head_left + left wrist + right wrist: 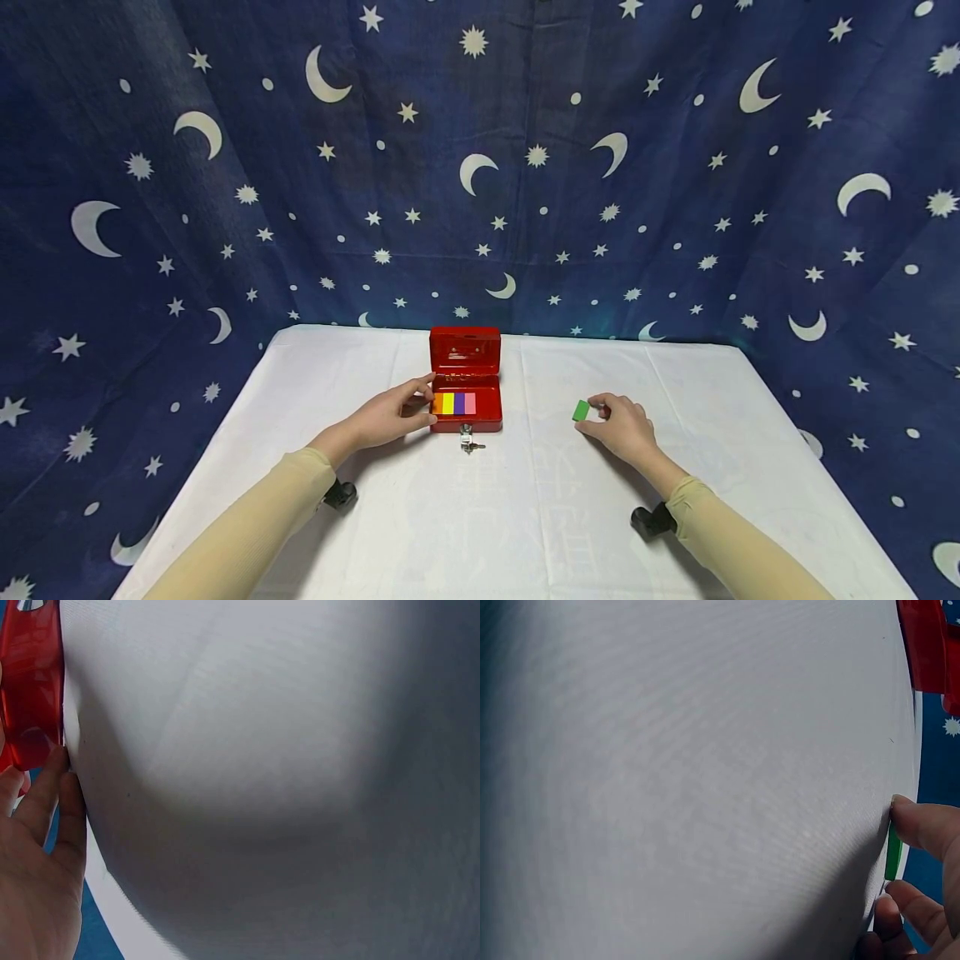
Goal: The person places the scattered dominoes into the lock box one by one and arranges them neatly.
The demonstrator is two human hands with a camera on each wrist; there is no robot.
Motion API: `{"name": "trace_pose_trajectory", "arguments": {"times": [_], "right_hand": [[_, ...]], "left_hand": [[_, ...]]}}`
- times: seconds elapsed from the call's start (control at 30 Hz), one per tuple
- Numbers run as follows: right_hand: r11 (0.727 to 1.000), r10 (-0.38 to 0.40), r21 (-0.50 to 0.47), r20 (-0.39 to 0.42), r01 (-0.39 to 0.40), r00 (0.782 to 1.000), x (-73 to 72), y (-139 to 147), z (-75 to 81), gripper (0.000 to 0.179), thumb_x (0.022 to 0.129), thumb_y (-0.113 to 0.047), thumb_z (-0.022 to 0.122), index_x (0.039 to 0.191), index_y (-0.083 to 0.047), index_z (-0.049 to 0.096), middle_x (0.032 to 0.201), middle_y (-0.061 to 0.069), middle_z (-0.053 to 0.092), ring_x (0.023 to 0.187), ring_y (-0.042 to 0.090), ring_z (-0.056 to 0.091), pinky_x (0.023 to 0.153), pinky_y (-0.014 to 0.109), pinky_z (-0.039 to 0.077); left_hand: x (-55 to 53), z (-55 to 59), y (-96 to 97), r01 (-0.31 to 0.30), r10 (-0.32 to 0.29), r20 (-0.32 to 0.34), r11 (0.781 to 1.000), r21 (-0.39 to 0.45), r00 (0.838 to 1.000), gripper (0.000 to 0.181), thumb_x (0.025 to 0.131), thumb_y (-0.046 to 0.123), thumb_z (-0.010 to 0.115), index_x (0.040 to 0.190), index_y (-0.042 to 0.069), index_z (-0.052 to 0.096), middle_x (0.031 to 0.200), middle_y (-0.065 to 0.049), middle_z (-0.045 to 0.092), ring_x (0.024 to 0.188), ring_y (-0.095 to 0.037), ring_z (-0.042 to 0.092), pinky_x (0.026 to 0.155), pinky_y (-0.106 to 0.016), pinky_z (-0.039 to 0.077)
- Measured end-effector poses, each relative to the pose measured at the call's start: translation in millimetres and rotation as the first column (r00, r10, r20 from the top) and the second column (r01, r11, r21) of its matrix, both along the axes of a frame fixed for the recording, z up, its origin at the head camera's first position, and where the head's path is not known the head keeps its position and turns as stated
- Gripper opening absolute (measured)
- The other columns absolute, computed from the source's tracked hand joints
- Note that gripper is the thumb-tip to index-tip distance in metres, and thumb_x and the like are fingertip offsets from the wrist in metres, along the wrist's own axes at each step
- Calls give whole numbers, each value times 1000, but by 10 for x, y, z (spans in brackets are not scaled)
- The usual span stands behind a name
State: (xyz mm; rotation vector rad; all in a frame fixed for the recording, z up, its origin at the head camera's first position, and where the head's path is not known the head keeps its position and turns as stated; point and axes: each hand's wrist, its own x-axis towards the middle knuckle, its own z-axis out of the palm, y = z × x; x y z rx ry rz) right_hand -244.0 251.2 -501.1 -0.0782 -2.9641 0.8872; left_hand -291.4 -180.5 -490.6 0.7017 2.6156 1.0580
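Observation:
In the head view a red metal cash box point(489, 407) stands with its lid point(465, 354) raised. Inside, at its left, an orange block point(438, 403), a yellow block point(448, 403), a purple block point(459, 403) and a pink block point(470, 403) lie side by side. My left hand point(386, 414) touches the box's left end, thumb near the front corner, fingers farther back. To the right of the box, my right hand point(622, 427) pinches a small green block point(581, 411) between thumb and forefinger, low over the table. A small red patch shows among the right fingers.
Keys point(472, 447) hang from the lock at the box's front. White cloth covers the table point(480, 525). A dark blue curtain point(540, 167) with moons and stars rises behind and at both sides. Each wrist bears a black camera mount point(651, 522).

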Motion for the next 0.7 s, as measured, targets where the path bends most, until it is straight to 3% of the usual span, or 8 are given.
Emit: {"name": "trace_pose_trajectory", "arguments": {"times": [0.7], "right_hand": [[1000,2,-11,-7,-2,1000,-22,47,-76,54,84,-39,82,125,-7,66,101,5,61,96,30,50,79,47,38]], "left_hand": [[26,-26,48,-12,12,-15,1000,-9,1000,35,95,48,70,118,25,58,164,16,30,134,-14,54,115,-46,37]]}}
